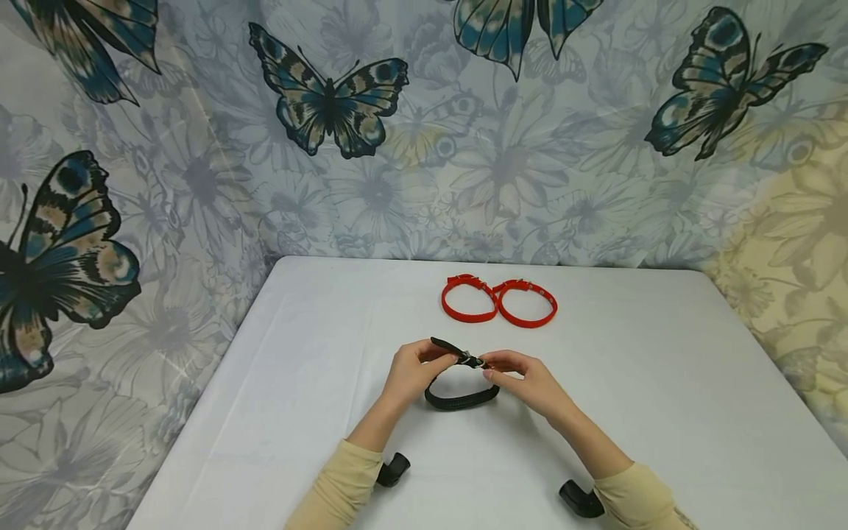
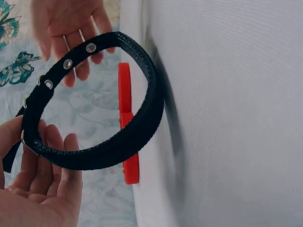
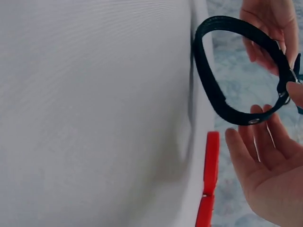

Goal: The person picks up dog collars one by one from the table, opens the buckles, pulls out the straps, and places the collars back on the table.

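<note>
A black collar point(image 1: 461, 403) with a metal buckle and metal-rimmed eyelets is fastened into a loop. Its lower edge is at or just above the white table in the head view. My left hand point(image 1: 414, 368) pinches the strap at the left of the buckle, where the free strap end sticks out past the fingers. At the buckle's other side, my right hand point(image 1: 530, 377) holds the strap between thumb and fingertips. The eyelets point(image 2: 68, 64) show along the strap in the left wrist view, close to the right hand's fingers.
Two red collars point(image 1: 468, 318) point(image 1: 530, 324), each buckled into a ring, lie side by side behind the hands. White cloth covers the table point(image 1: 298, 331). A butterfly-patterned wall covering point(image 1: 424, 199) rises behind it. Black wrist devices point(image 1: 394, 470) point(image 1: 581, 500) sit by both sleeves.
</note>
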Demonstrator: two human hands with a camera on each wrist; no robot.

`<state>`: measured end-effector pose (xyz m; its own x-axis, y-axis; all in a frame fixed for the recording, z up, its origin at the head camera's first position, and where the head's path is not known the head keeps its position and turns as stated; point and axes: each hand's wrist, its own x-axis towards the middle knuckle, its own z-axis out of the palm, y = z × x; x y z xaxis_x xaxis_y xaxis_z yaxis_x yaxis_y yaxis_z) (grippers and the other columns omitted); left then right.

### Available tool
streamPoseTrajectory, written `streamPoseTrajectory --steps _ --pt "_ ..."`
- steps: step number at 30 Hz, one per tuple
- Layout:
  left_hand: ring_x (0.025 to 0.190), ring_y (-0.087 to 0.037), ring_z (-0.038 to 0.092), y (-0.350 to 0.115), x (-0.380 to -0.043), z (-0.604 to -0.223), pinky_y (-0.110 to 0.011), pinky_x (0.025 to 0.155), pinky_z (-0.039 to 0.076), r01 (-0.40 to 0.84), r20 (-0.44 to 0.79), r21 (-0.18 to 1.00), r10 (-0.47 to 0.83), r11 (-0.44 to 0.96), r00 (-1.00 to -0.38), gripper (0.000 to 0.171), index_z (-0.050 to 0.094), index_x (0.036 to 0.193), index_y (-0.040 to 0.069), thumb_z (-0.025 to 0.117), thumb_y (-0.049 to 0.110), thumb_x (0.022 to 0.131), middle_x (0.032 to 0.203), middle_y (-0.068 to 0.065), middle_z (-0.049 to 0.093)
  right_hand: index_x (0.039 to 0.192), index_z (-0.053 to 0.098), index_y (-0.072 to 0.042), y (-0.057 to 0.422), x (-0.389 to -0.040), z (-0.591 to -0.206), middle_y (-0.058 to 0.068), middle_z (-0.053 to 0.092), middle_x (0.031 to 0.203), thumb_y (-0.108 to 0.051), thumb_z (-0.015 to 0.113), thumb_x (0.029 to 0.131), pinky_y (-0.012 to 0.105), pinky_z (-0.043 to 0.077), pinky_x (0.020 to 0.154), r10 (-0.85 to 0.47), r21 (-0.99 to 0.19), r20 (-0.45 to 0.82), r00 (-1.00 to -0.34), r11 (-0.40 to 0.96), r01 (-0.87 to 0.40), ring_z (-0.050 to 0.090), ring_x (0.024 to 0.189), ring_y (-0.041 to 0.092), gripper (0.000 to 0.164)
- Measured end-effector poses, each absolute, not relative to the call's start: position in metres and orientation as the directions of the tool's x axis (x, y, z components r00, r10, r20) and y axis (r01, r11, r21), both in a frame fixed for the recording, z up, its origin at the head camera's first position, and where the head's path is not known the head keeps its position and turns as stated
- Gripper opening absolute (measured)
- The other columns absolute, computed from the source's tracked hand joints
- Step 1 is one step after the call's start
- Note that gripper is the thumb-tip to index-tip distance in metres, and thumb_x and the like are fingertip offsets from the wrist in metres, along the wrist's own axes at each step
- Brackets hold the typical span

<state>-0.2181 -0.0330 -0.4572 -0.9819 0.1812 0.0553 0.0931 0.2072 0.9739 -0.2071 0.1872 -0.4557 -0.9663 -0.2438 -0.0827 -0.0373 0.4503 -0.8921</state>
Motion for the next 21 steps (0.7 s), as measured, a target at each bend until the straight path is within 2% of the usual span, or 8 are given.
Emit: streamPoseTrajectory --steps 6,10,15,21 --pt "0.092 -0.033 0.062 -0.033 -0.220 -0.462 -0.031 0.074 0.052 -0.076 -0.080 0.997 0.190 0.028 -0.979 0.022 0.068 0.097 0.004 0.070 0.020 0.082 0.091 -0.005 0.068 0.108 0.064 -0.021 0.188 -0.208 -0.462 -0.004 0.066 0.096 -0.041 0.068 0.081 0.036 0.045 0.082 -0.248 -0.898 -0.086 -0.965 0.439 -0.033 0.058 0.096 0.016 0.034" --pt "0.096 -0.039 0.060 -0.032 -0.221 -0.465 -0.030 0.073 0.053 -0.125 -0.117 0.992 0.207 -0.030 -0.971 0.022 0.067 0.097 0.001 0.069 0.017 0.082 0.091 -0.007 0.068 0.104 0.065 -0.018 0.184 -0.210 -0.461 0.002 0.066 0.094 -0.042 0.068 0.080 0.033 0.048 0.076 -0.245 -0.913 -0.068 -0.967 0.406 -0.038 0.060 0.087 0.017 0.033" --pt "0.096 -0.041 0.059 -0.032 -0.221 -0.468 -0.033 0.075 0.053 -0.133 -0.119 0.990 0.219 -0.047 -0.968 0.023 0.066 0.097 0.000 0.069 0.018 0.083 0.091 -0.008 0.068 0.105 0.064 -0.013 0.181 -0.211 -0.463 0.016 0.064 0.098 -0.036 0.068 0.082 0.030 0.051 0.072 -0.254 -0.943 -0.091 -0.963 0.331 0.002 0.060 0.083 0.023 0.033" --pt "0.088 -0.029 0.063 -0.038 -0.222 -0.470 -0.037 0.078 0.051 -0.111 -0.118 0.993 0.269 0.038 -0.956 0.027 0.066 0.099 0.003 0.072 0.021 0.080 0.091 -0.005 0.067 0.111 0.063 -0.007 0.180 -0.210 -0.467 0.019 0.060 0.111 -0.032 0.066 0.084 0.030 0.052 0.077 -0.277 -0.963 -0.126 -0.953 0.265 0.051 0.057 0.096 0.035 0.037"
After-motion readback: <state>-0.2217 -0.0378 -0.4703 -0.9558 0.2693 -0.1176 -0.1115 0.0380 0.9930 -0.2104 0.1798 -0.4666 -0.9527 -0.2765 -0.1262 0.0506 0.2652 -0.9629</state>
